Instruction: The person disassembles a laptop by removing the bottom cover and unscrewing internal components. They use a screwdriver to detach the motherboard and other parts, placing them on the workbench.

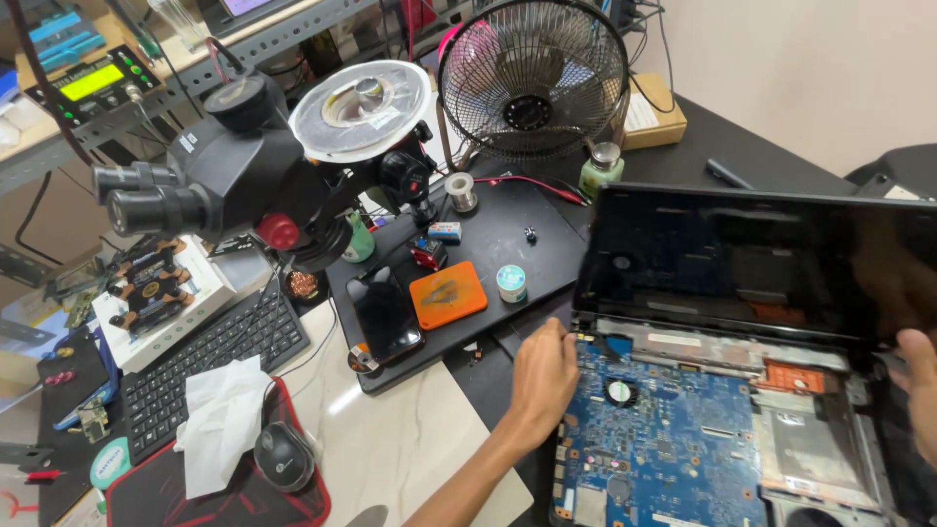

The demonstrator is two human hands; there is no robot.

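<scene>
An opened laptop [742, 254] lies on the dark table with its top cover off, showing a blue circuit board [664, 429] and its dark screen tilted up. My left hand [543, 379] rests on the laptop's left edge, fingers curled against the base by the hinge. My right hand [917, 385] is at the frame's right edge, touching the laptop's right side near the screen corner; most of it is cut off.
A black stereo microscope [244, 166] with a ring light stands at left. A black mat [468, 273] carries a phone [387, 317], an orange pad [447, 294] and solder spools. A desk fan [532, 73], keyboard [210, 366], mouse [284, 456] and white tissue [223, 420] surround it.
</scene>
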